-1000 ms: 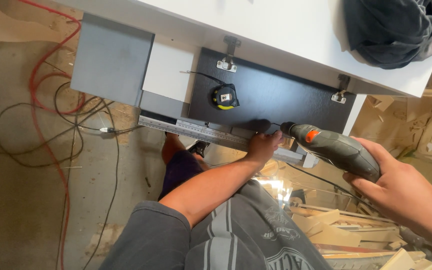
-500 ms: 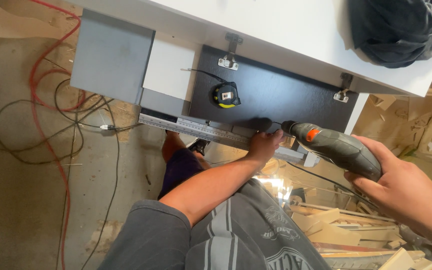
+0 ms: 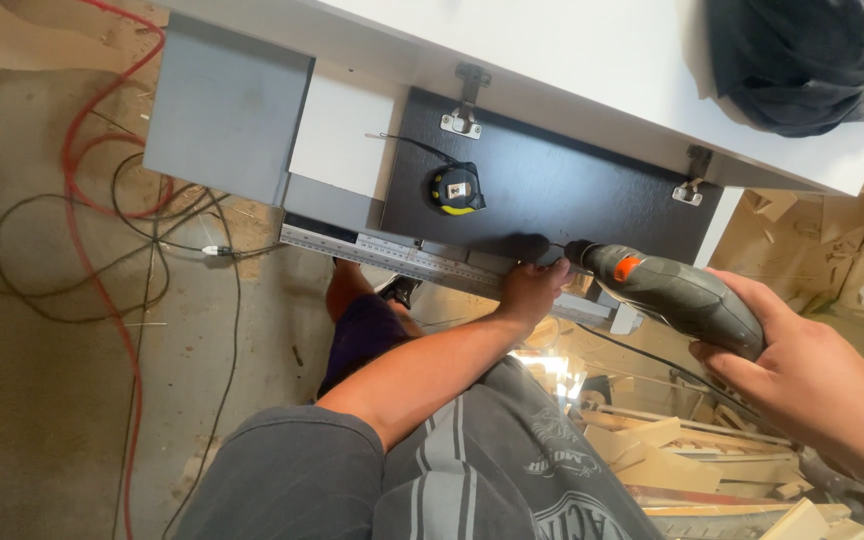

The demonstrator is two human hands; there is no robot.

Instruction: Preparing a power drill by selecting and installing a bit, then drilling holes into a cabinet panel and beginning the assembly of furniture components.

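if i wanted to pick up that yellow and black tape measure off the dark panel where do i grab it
Grip the tape measure across its two curved side edges, coming straight down from above. It lies flat on the dark panel, broad face up, so its edges are free. Both hands are apart from it: the left hand at the panel's edge, the right hand holding the drill.

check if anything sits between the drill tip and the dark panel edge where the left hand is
Nothing visible does. The drill in the right hand points its bit straight at the dark panel edge, beside the left hand. The tape measure lies clear, farther up the panel.
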